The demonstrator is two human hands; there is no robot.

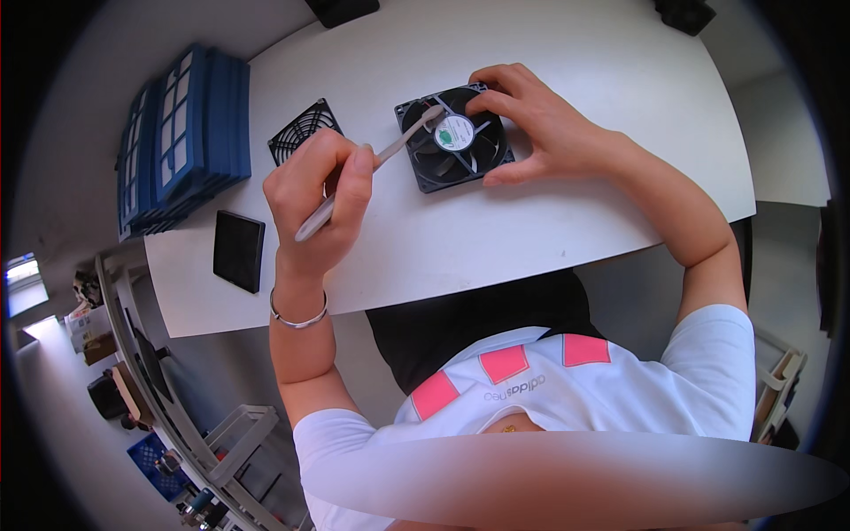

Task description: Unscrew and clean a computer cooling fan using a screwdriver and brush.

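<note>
A black square cooling fan (427, 168) with a pale round hub label lies on the white table (496, 226). My right hand (553, 133) grips its right side, fingers at the far corner and thumb at the near one. In my left hand (323, 190) is a light grey toothbrush (403, 144), closed in the fingers. Its head reaches over the fan, beside the hub label; whether it touches the fan I cannot tell. Partly behind my left hand lies a black fan grille (305, 126).
A flat black square piece (239, 251) lies near the table's left edge. Blue slotted racks (181, 133) stand stacked at the far left. Dark objects sit at the far edge (343, 9) and far right corner (684, 13). A shelf rack (237, 447) is at lower left.
</note>
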